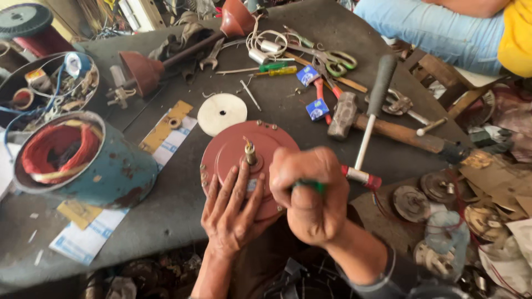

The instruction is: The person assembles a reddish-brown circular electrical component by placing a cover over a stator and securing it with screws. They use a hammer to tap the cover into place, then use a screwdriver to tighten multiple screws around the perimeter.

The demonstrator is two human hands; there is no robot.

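Observation:
A round reddish-brown metal motor cover [230, 148] with a short brass shaft [250, 152] at its centre lies on the dark workbench [183, 194] in front of me. My left hand [230, 213] lies flat on its near side with fingers spread, holding it down. My right hand [311, 194] is closed in a fist around a green-handled tool [308, 186], pressed against the cover's right edge. The tool's tip is hidden under my fist.
A blue motor housing with red windings [83, 160] stands at left. A white disc [221, 113], a hammer [388, 130], a grey-handled tool [372, 119], scissors [332, 58], pliers and screwdrivers lie behind. Another person's blue-clad leg [438, 30] is at top right. Metal rotor parts [438, 194] lie right.

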